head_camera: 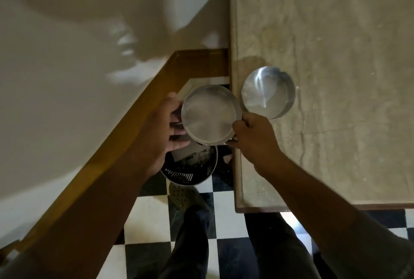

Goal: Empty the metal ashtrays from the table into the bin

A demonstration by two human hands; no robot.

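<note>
We hold one metal ashtray (209, 114) in the air w/ both hands, right over the bin (190, 166) on the floor. Our left hand (160, 129) has its fingers curled on the left rim & our right hand (253, 135) pinches the right rim. The other ashtray (267, 92) sits on the table (336, 54) near its edge, just beside the held one.

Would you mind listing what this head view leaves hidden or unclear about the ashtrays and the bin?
- Bin: most of its opening is hidden by the held ashtray and the left hand, so its fill level is unclear.
- Held ashtray: only a dull, blurred round face shows; whether it still holds ash cannot be told.
- Ashtray on the table: glare hides any contents.
- Right hand: its fingertips are hidden under the held ashtray.
</note>
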